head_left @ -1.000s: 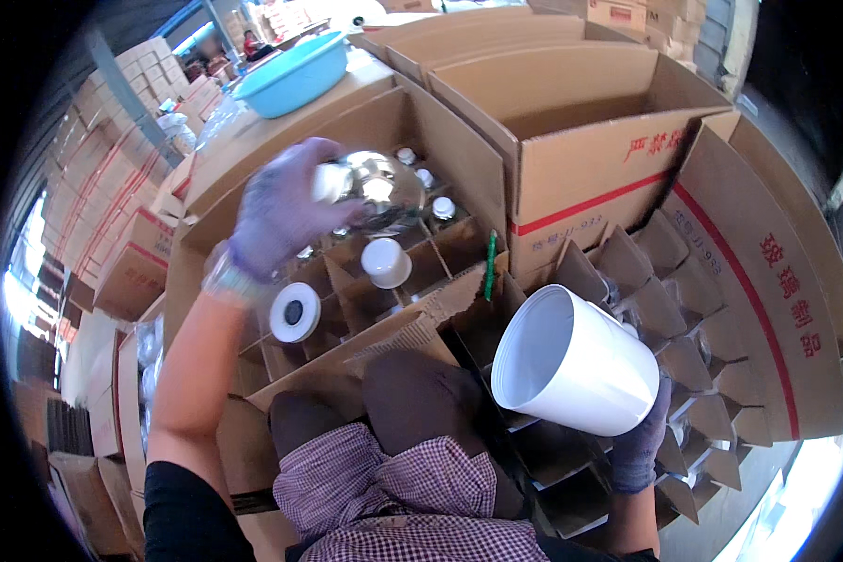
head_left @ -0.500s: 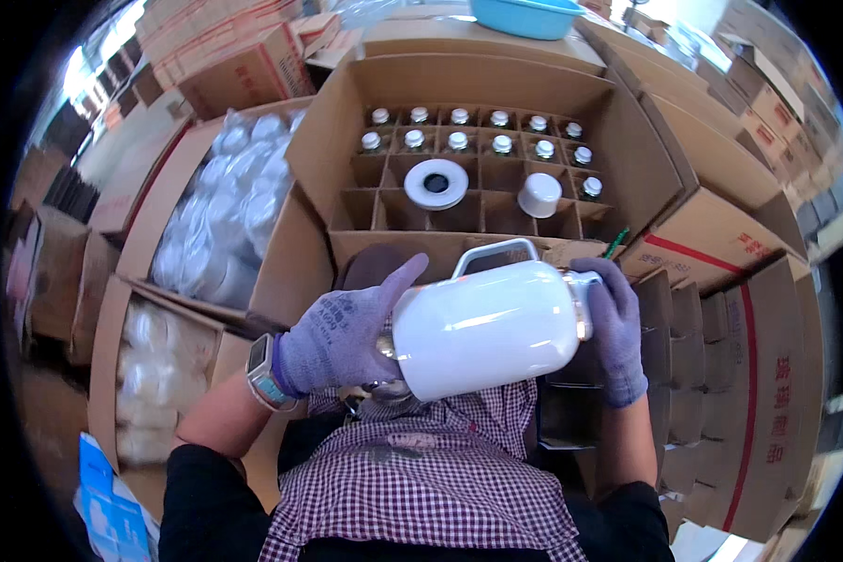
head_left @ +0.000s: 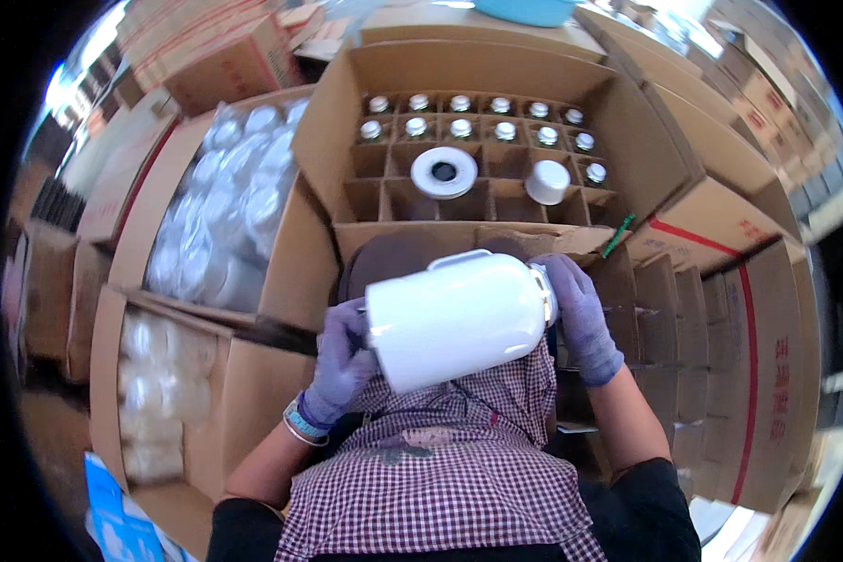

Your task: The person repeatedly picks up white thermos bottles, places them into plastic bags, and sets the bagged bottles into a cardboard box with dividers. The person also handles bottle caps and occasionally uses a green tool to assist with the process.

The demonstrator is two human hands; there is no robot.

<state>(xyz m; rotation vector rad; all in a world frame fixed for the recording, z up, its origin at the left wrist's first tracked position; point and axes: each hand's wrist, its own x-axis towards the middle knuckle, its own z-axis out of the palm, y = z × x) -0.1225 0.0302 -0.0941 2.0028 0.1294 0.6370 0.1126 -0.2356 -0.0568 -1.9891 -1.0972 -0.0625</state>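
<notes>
A glossy white vacuum jug [head_left: 459, 318] lies on its side above my lap, base end to the left and metal-rimmed neck to the right. Its white handle [head_left: 461, 258] points away from me. Curled round the base end is my gloved left hand [head_left: 342, 361]; the fingers behind it are partly hidden. My gloved right hand [head_left: 576, 318] is closed around the neck. Beyond the jug, a white ring-shaped part with a dark centre [head_left: 459, 176] and a white cup [head_left: 548, 182] rest on the dividers of a cardboard box [head_left: 468, 67].
Several bottle-like pieces with pale tops [head_left: 461, 128] stand in the box's compartments. At left are a carton of plastic-wrapped white pieces [head_left: 225, 206] and a carton of clear-wrapped pieces [head_left: 155, 403]. A divided carton [head_left: 768, 393] stands at right. A green strip [head_left: 618, 236] sticks up near the box's edge.
The jug has shifted slightly left and towards me. My left hand has moved down and its raised thumb is now bent at the base. A shiny piece beneath that hand no longer shows.
</notes>
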